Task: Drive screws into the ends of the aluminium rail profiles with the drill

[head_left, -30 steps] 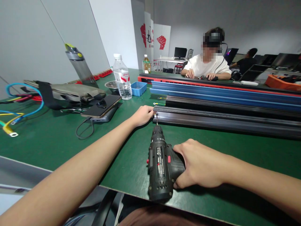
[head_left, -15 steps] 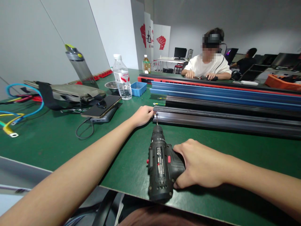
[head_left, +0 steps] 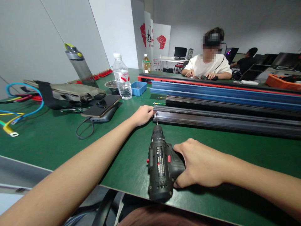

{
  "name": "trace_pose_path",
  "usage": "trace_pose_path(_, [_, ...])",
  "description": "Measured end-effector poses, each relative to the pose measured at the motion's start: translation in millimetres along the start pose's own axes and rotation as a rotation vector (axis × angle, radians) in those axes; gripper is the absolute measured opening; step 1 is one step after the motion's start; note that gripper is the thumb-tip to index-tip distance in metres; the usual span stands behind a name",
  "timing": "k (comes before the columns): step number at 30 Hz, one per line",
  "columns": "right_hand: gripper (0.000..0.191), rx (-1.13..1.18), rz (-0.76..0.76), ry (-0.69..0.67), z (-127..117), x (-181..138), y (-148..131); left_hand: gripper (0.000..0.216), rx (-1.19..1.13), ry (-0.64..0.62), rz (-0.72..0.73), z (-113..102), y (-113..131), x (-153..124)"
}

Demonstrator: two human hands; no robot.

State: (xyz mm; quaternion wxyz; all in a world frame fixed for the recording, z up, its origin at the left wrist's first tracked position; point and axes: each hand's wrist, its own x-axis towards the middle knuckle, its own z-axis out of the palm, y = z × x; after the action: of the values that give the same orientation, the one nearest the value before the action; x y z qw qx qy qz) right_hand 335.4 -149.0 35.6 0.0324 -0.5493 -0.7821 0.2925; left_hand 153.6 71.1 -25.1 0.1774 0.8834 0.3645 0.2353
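Observation:
My right hand [head_left: 199, 163] is wrapped round the grip of a black cordless drill [head_left: 158, 166] that points away from me. The drill's bit [head_left: 157, 118] meets the left end of a dark metal profile [head_left: 211, 121] lying across the green table. At that same end, my left hand [head_left: 143, 115] is closed on the profile, its fingertips partly hidden behind the edge. Just behind the profile's end lies a green-and-yellow wire with a ring terminal [head_left: 156, 103].
Behind are a black profile [head_left: 202, 105], a blue profile [head_left: 211, 92] and a long red-edged bar [head_left: 169, 80]. To the left are a phone [head_left: 103, 106], water bottle [head_left: 123, 78], blue tray [head_left: 138, 89], bag [head_left: 68, 92] and cables [head_left: 42, 103]. A person [head_left: 208, 62] sits opposite.
My hands, the drill and the profile hold almost the same position. Across the table, the person's hand on the left side of the view has shifted slightly.

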Motion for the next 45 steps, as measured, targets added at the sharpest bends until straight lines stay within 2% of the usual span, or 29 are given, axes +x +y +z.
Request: trace_pose_path(45, [0.036, -0.011, 0.025, -0.024, -1.6, -1.2, -1.3, 0.031, -0.034, 0.006, 0.006, -0.7, 2.0, 0.0])
